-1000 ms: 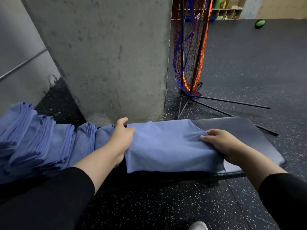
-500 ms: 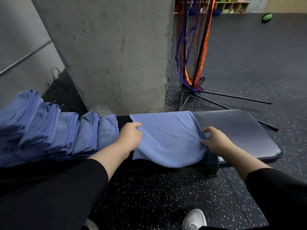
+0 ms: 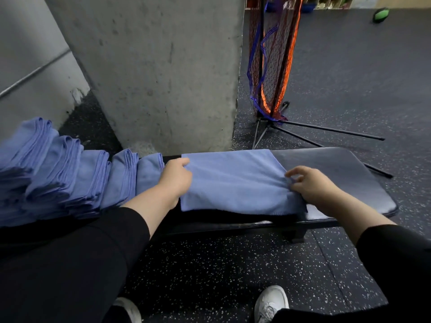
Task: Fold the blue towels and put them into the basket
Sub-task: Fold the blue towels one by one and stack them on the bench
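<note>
The blue towel (image 3: 235, 180) lies flat across the padded bench (image 3: 338, 173), between my 2 hands. My left hand (image 3: 175, 179) sits at its left edge, fingers curled over the far left corner and closed on the cloth. My right hand (image 3: 312, 185) is at the right edge, thumb and fingertips pinching the fabric where it bunches into small wrinkles. The near edge of the towel hangs just over the front lip of the bench.

The towel is soft, matte cloth with faint creases, roughly rectangular. The bench top is dark, smooth and slightly glossy, with rounded corners, and its right part is bare. Just left of my left hand, a row of folded towels (image 3: 70, 173) stands on edge, the same blue, their stitched hems showing as stacked ridges.

Behind the bench rises a rough grey concrete pillar (image 3: 158, 66), pitted and stained. To its right an orange and blue net (image 3: 270, 61) hangs on thin black metal legs. The floor (image 3: 210, 276) is dark rubber flecked with white. My sleeves are black, and 1 white shoe (image 3: 271, 301) shows below.
</note>
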The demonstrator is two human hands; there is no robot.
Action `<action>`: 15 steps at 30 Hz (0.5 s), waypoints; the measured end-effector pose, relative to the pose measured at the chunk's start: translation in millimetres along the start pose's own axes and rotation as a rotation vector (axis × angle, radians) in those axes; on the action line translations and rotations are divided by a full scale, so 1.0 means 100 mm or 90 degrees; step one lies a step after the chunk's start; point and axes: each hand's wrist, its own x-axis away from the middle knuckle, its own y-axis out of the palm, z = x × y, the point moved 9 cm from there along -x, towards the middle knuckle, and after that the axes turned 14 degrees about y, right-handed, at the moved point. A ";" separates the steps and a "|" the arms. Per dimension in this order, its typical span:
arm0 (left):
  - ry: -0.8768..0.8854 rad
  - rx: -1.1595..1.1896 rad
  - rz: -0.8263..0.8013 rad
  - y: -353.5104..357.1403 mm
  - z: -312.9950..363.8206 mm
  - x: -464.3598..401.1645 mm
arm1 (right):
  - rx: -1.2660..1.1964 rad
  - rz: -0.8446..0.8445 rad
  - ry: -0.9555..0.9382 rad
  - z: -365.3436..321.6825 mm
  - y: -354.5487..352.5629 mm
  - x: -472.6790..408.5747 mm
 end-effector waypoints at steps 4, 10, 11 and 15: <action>0.216 -0.441 -0.116 0.17 0.20 0.11 | 0.302 0.032 -0.042 0.07 0.15 0.02; 0.417 -0.488 -0.283 0.59 0.27 0.65 | 0.449 0.141 -0.252 -0.06 0.17 0.27; 0.425 -0.497 -0.302 0.62 0.20 0.73 | 0.437 0.108 -0.299 -0.04 0.22 0.33; 0.453 -0.505 -0.315 0.59 0.07 0.91 | 0.394 0.024 -0.399 0.15 0.31 0.55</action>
